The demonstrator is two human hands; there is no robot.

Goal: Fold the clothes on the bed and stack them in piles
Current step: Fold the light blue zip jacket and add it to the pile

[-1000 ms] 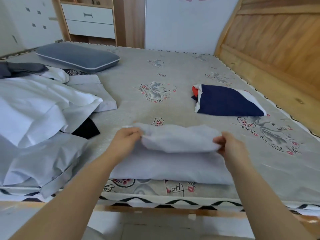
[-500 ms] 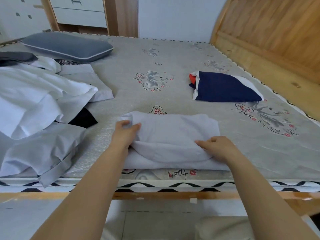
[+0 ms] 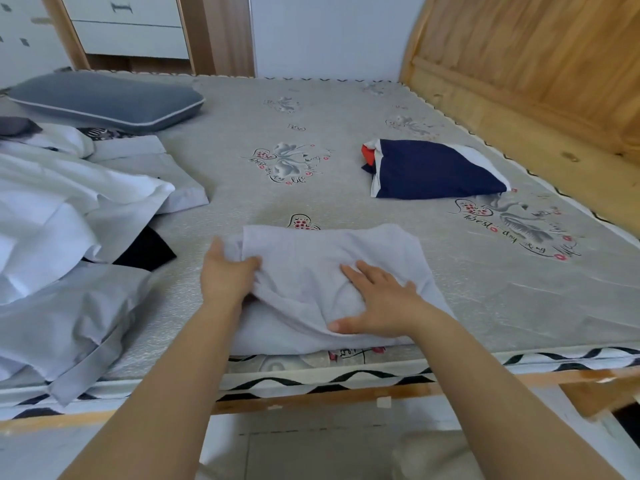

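A pale lilac-white garment [image 3: 332, 271] lies folded into a rough rectangle at the lower centre of the frame, close to the near edge of the mattress [image 3: 346, 133]. The left hand [image 3: 225, 271] sits at the garment's left edge with the thumb on top of the cloth and the fingers apparently tucked at or under the fold, so it looks to be pinching that edge. The right hand [image 3: 377, 299] lies flat on the upper layer, fingers spread and straight, pressing the cloth down. The fabric looks thin, light and quite limp: it puckers into soft wrinkles around the right palm, so it will likely slide and bunch rather than hold a crease by itself. A sensible hold, I judge, is at the folded edges or corners, with one palm flattening the middle while the other hand draws the edge over; lifting it later would want both hands under the bundle so the layers do not slip apart. At the left of the frame a loose heap of white clothes [image 3: 69, 220] waits unfolded, with a black piece [image 3: 145, 251] showing beneath it. A folded navy garment [image 3: 433, 171] rests at the right of centre, well apart, and a grey pillow [image 3: 110, 100] lies at the upper left.
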